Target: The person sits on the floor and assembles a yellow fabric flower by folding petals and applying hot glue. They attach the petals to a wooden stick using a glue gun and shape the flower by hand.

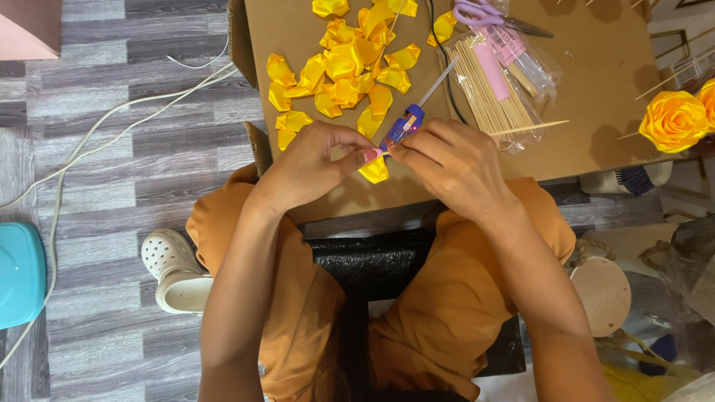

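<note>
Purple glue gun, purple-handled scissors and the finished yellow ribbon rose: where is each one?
Purple glue gun [406,123], head view, on its body.
Purple-handled scissors [480,13], head view, on the handle loops.
Finished yellow ribbon rose [674,119], head view, on the bloom's centre.

Loose orange fabric clothing [447,298] is worn, draped in soft folds over both knees and the lap. Both forearms are left bare, with no sleeves seen at the wrists. Pink-painted nails are seen on the left hand [313,164]. A cream perforated rubber clog [175,272] is worn on one foot.
</note>
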